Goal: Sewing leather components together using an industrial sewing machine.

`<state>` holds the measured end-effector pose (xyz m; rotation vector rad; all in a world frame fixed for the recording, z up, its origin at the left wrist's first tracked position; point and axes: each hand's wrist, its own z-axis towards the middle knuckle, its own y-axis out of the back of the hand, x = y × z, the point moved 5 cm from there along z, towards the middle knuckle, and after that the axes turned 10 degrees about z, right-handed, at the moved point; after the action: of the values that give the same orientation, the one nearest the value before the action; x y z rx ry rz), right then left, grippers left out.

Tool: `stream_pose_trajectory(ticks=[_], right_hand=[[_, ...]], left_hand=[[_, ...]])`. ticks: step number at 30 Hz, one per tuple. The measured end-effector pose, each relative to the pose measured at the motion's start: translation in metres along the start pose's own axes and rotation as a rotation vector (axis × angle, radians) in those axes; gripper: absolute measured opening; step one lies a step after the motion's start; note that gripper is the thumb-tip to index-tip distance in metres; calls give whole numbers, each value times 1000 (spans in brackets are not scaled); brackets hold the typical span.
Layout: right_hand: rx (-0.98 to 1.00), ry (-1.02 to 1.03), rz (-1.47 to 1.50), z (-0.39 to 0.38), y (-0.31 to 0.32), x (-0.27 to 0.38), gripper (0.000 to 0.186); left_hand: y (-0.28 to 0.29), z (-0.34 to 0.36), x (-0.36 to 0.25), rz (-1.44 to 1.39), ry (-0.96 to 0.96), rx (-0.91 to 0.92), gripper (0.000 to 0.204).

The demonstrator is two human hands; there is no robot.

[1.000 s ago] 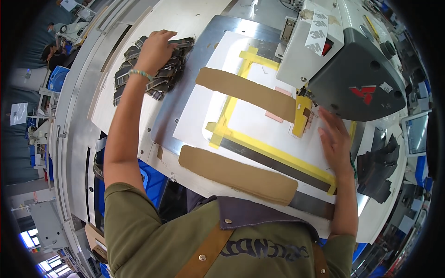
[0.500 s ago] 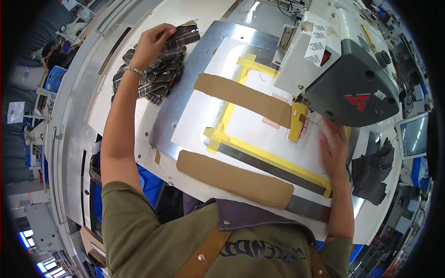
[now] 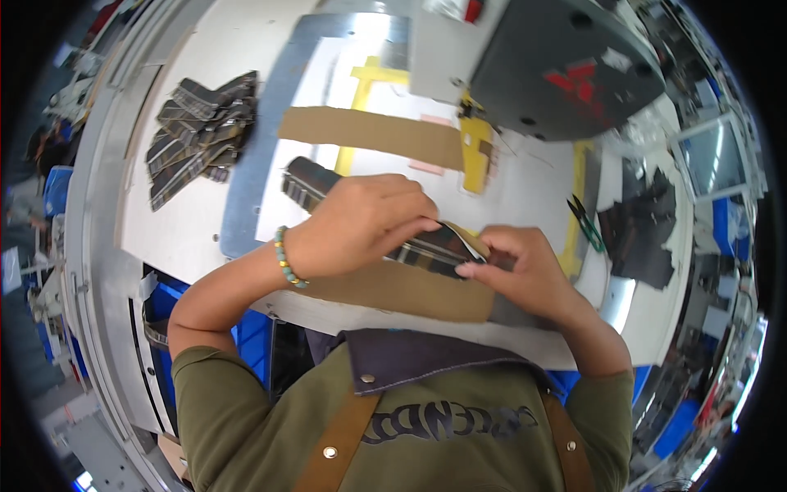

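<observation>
A dark plaid fabric piece (image 3: pixel 430 250) is held slantwise over the machine's work plate, a tan layer lifting along its right end. My left hand (image 3: pixel 365 221) closes on its middle, thumb and fingers pinched at the upper edge. At the right end, my right hand (image 3: pixel 525 266) pinches the corner where fabric and tan layer part. Beneath lies a white sheet (image 3: pixel 393 184) with yellow tape (image 3: pixel 361 90). One tan strip (image 3: pixel 369 135) runs under the yellow foot (image 3: pixel 475 156) of a sewing machine (image 3: pixel 566 70); another tan strip (image 3: pixel 393 291) lies nearer me, partly covered by my hands.
A pile of plaid pieces (image 3: pixel 201 131) lies at the left on the white table (image 3: pixel 135 221). Green-handled thread snips (image 3: pixel 586 223) rest at the right, beside dark fabric pieces (image 3: pixel 643 230). The machine head overhangs the back right; a screen (image 3: pixel 713 160) stands beyond.
My left hand has brought a plaid piece from the pile to in front of the machine foot. My right hand has moved left and taken hold of its right end. The view has shifted.
</observation>
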<state>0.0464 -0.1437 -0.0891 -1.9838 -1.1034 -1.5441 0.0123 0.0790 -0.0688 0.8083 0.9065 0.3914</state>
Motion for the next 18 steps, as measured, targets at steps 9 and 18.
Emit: stream_pose_trajectory(ticks=[9, 18], right_hand=[[-66, -85, 157, 4, 0, -18, 31], [-111, 266, 154, 28, -17, -22, 33]], left_hand=[[-24, -4, -5, 31, 42, -8, 7], [-39, -1, -8, 22, 130, -56, 8]])
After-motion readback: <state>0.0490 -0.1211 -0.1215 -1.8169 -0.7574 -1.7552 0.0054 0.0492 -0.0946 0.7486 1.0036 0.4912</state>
